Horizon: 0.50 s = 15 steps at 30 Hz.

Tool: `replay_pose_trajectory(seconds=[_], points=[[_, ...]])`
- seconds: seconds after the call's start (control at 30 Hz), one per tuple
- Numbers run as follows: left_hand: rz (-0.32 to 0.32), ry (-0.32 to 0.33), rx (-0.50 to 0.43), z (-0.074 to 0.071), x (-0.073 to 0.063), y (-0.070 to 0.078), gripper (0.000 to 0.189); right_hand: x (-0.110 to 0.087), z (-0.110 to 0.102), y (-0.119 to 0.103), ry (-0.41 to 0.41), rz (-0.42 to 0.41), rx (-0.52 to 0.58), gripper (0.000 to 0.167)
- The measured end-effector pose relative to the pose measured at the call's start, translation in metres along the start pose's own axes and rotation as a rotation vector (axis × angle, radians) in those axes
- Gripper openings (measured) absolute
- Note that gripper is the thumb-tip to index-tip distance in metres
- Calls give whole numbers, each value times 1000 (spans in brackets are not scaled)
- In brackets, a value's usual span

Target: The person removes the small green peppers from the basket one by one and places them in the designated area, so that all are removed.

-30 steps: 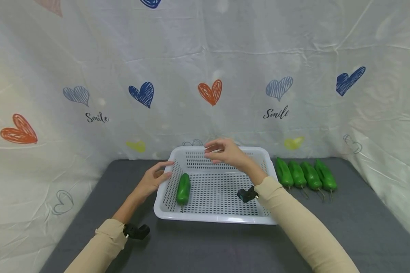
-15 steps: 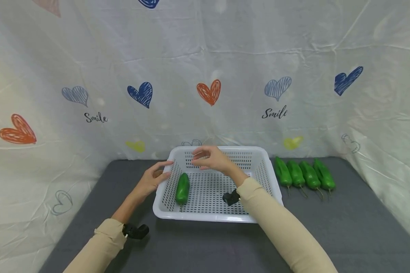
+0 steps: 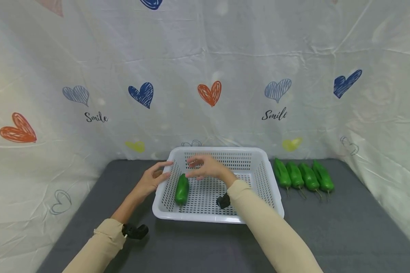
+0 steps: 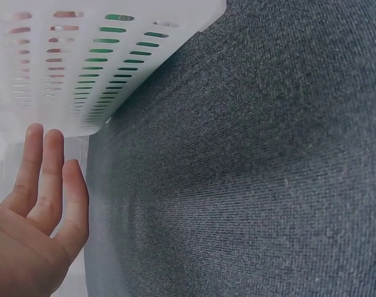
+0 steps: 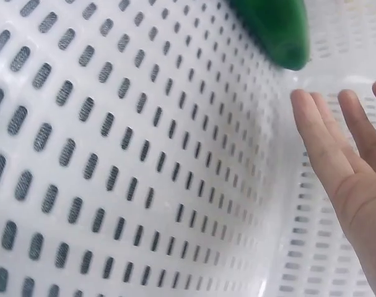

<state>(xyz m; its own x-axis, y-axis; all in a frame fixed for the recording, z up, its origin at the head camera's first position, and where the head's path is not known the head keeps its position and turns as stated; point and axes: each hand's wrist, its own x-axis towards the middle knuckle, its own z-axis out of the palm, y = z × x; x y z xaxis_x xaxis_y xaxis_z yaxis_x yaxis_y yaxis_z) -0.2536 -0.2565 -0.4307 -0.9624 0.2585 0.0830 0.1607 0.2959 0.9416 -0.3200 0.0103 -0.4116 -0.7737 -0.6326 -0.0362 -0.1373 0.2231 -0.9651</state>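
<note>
A white slotted plastic basket (image 3: 218, 218) stands on the dark cloth, with one green pepper (image 3: 182, 189) lying along its left side, stem toward the person. My left hand (image 3: 149, 182) is at the basket's left rim, fingertips right at the edge; in the left wrist view its fingers (image 4: 51, 179) are extended beside the slotted wall. Over the basket, just right of the pepper's far end, hovers my right hand (image 3: 206, 167), with thumb and fingers spread apart and nothing between them. The right wrist view shows the pepper's tip (image 5: 280, 37) just beyond those fingertips.
Several green peppers (image 3: 307, 176) lie in a row on the dark tablecloth (image 3: 345, 220), right of the basket, stems toward the person. A white curtain (image 3: 177, 57) printed with hearts hangs right behind the basket.
My right hand has moved left and lower over the basket, toward the pepper, and its thumb and fingers have spread. The left hand stays at the rim.
</note>
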Motion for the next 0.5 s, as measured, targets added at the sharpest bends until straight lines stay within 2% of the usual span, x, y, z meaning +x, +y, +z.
replay_pose_trajectory(seconds=[0.3,0.5], points=[[-9,-13,11,2,3,0,49,2,5,9,-61,100,59,69],[-16,-2,7,2,2,-1,50,8,11,14,-84,127,111,67]])
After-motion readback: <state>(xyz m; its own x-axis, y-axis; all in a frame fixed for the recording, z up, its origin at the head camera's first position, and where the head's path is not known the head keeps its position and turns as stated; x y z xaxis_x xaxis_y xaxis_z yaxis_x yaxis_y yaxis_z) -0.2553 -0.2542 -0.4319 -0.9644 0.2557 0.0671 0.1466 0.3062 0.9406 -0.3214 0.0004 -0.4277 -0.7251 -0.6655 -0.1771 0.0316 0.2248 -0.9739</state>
